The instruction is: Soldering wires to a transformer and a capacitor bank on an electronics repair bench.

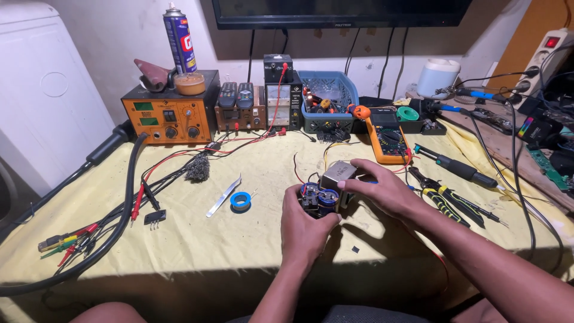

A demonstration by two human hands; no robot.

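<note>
Two hands hold one small electronic board above a yellow workbench.

The yellow table cover (197,239) carries an orange soldering station (169,112) at the back left and a yellow multimeter (388,139) behind the hands. The right hand (382,190) grips the circuit module (327,190) from above and the left hand (306,228) clasps it from below, near the table's middle. A blue tape roll (240,201) lies to the left.

I'm looking at an electronics repair bench: orange boxy soldering station (168,113), yellow handheld multimeter (389,139), black-handled screwdrivers (455,169).
</note>
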